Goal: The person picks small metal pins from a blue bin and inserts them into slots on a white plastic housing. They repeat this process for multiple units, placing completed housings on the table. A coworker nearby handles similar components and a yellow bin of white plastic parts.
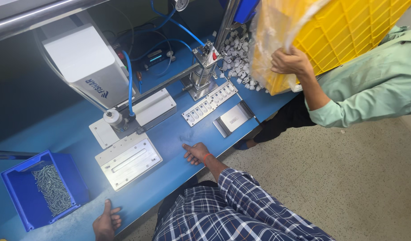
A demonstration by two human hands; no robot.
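While both of my hands rest flat on the blue table [178, 134], nothing is gripped: left hand [106, 222] lies palm-down at the near edge, fingers loosely spread; right hand [196, 152] lies palm-down further right, fingers open and pointing at the fixtures, an orange band at the wrist.

Key relation: the grooved metal fixture plate [128, 161] sits between the two hands, far of the left one and left of the right one. Its long axis runs diagonally, near-left to far-right. I judge the right hand nearer, just beside the plate's right corner; the left is apart from it. The blue bin of screws [44, 189] is far-left of the left hand, near it but not touching.

Further off, a slotted metal jig strip [210, 101] and a small metal tray [233, 118] lie far-right of the right hand, well apart. A white machine head [87, 62] with blue hoses overhangs the plate's far side.

A co-worker's hand [289, 60] in a green sleeve tips a yellow crate [348, 31] lined with clear bag, spilling small white parts [235, 56] at the far right.

Hard to make out: the left hand is partly cut off by the frame bottom; glare washes the plate's near-left corner; the parts' shape is too small to tell.
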